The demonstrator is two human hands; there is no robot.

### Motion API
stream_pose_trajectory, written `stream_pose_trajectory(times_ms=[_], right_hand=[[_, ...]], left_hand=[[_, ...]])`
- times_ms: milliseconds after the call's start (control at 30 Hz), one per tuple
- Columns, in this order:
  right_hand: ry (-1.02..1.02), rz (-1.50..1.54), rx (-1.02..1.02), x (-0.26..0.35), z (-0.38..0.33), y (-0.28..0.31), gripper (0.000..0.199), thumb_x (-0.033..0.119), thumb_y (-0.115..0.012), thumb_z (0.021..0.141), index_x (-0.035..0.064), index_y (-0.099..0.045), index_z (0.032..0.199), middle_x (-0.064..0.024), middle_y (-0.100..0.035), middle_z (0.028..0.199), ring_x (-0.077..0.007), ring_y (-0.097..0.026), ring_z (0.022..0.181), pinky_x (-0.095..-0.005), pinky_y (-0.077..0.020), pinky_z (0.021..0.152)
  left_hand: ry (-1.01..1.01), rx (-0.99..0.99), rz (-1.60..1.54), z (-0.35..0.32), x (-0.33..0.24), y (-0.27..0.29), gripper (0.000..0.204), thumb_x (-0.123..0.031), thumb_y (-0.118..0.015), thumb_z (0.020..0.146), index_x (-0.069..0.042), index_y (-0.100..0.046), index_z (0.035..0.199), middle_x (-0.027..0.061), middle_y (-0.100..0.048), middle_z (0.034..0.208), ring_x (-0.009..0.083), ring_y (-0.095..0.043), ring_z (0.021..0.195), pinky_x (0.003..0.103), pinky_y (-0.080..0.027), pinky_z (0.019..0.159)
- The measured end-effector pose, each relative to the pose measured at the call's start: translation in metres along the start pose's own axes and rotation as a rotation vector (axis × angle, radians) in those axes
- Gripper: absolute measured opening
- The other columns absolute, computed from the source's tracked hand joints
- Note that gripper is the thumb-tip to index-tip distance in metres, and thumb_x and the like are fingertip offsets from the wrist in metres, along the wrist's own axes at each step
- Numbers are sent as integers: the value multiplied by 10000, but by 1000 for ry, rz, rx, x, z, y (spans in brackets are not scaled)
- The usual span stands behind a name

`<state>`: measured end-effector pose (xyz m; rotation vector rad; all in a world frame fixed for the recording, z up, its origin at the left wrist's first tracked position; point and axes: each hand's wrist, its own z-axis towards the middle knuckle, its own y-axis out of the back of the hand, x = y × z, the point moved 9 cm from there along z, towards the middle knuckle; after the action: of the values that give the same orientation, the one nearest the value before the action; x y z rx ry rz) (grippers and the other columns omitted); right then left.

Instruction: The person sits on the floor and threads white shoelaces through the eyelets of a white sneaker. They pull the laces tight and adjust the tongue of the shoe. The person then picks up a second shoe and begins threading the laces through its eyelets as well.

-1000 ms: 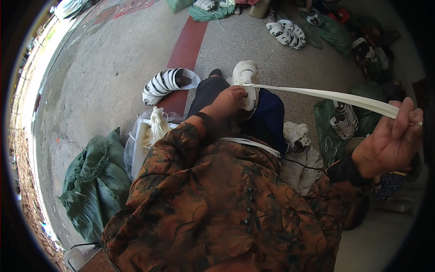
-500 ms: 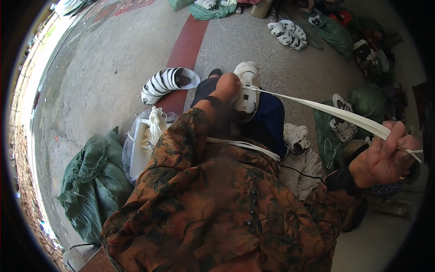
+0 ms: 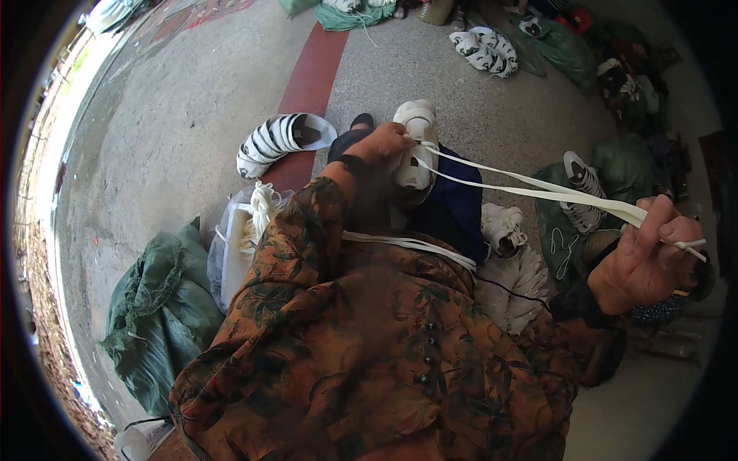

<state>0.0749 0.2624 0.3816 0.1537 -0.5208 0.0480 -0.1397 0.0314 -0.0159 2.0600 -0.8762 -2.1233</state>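
Note:
A cream-white sneaker (image 3: pixel 417 115) rests on my lap, its toe pointing away from me. My left hand (image 3: pixel 382 142) is closed at the sneaker's left edge, with its fingertips at the lace holes; exactly what they pinch is partly hidden. Two strands of a flat white shoelace (image 3: pixel 530 181) run from the sneaker out to the right. Far to the right, my right hand (image 3: pixel 642 250) grips both strands together, and the lace tips stick out past its fingers. More white laces (image 3: pixel 400 242) lie across my waist.
Nested striped shoe uppers (image 3: pixel 269 146) lie on the floor at left. Nearer are a lace-filled container (image 3: pixel 234 253) in plastic and a green sack (image 3: pixel 157 307). White shoes (image 3: pixel 503 230) lie by my right side, with another striped shoe (image 3: pixel 584 192) on green sacking beyond.
The two lace strands, earlier together, now spread apart near the sneaker. My left fingers have stretched toward the lace holes. My right hand has shifted slightly left, still holding the lace.

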Motion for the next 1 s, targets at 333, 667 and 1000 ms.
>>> stream_pose_trajectory(times_ms=[333,667,1000], right_hand=[[39,-50,33,2,7,-22,247,140,-581,886,9,-456,718,-41,-399,621,-141,-383,511,-249,-263,434],[-72,105,67,-5,9,-24,226,163,-577,880,0,-496,747,-40,-390,535,-122,-355,478,-226,-241,421],[86,-240,-22,8,8,-20,221,182,-572,890,-1,-505,785,-42,-421,599,-106,-381,471,-224,-321,438]], left_hand=[[193,-342,-372,-18,25,16,156,-138,-624,765,13,-640,801,99,-637,729,157,-603,646,289,-474,587],[134,-452,-379,-18,35,13,206,-176,-624,788,22,-678,792,114,-652,690,194,-641,640,315,-509,612],[-14,-203,-292,-13,16,8,459,-403,-534,881,43,-642,858,78,-609,772,135,-548,703,275,-452,638]])
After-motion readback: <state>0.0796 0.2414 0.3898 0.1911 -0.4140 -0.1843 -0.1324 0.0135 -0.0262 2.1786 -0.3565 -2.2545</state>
